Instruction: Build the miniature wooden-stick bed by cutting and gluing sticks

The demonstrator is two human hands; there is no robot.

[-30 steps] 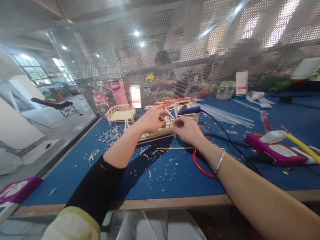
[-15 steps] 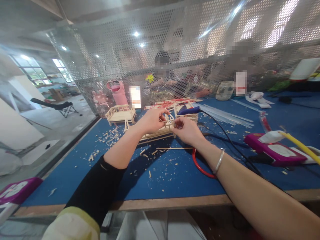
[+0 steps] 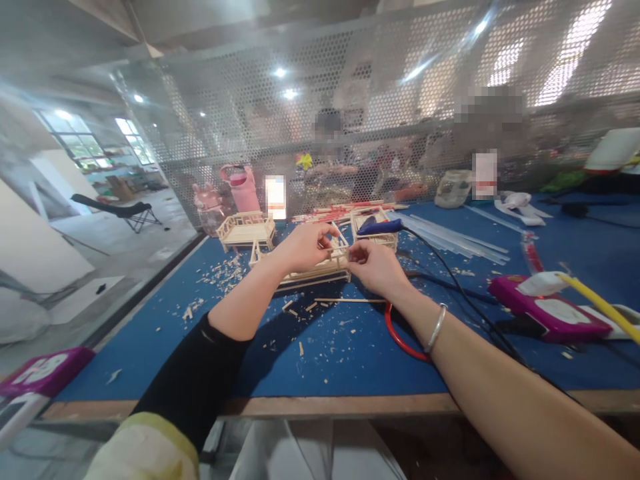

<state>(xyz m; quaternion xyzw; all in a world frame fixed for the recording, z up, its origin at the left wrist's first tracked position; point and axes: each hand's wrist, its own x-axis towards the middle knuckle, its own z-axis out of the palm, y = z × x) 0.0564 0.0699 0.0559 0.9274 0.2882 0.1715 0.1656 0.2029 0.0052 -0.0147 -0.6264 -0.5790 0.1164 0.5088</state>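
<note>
A small model frame of pale wooden sticks [image 3: 313,275] stands on the blue tabletop below my hands. My left hand [image 3: 311,245] reaches over it with curled fingers, thumb and fingertips closed near one end of a thin wooden stick [image 3: 340,251] at the frame's top right. At the other end, my right hand [image 3: 374,262] pinches by the frame's right corner. The fingers partly hide the stick. Just behind my right hand, a blue corded tool [image 3: 383,227], resembling a glue gun, rests on another stick-built model [image 3: 356,219].
A finished-looking miniature stick bench [image 3: 247,232] stands back left, near a pink bottle [image 3: 244,190] and a lit phone [image 3: 275,195]. Clear rods [image 3: 450,237] and a purple power strip [image 3: 547,310] lie right. Wood scraps dot the table. People sit behind the perforated screen [image 3: 390,127].
My hands stay at the frame's right end, with small finger shifts; the stick between them now sits closer against the frame. The whole view has shifted slightly.
</note>
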